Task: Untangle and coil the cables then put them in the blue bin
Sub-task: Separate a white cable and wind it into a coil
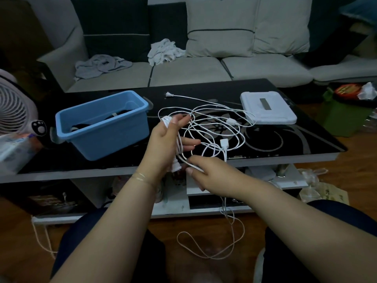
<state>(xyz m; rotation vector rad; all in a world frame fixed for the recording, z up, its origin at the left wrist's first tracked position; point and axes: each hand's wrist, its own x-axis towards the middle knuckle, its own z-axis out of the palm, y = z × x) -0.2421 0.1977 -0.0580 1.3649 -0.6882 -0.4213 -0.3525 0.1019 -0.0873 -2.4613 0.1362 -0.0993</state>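
A tangle of thin white cables point(216, 123) lies spread on the black glass table point(295, 139), with white plugs among the loops. My left hand point(165, 144) stands upright over the table's front edge with several turns of white cable wound around it and a plug hanging below the palm. My right hand point(212, 172) pinches a strand of the same cable just right of the left hand. One loop hangs off the table down to the floor point(204, 248). The blue bin point(130, 127) sits at the left of the table, with a black cable inside.
A white foam box point(267, 108) rests at the table's right. A white fan point(14, 111) stands at the far left beside a plastic pack point(12, 148). A sofa with cushions and crumpled cloths runs behind the table. My knees are below the front edge.
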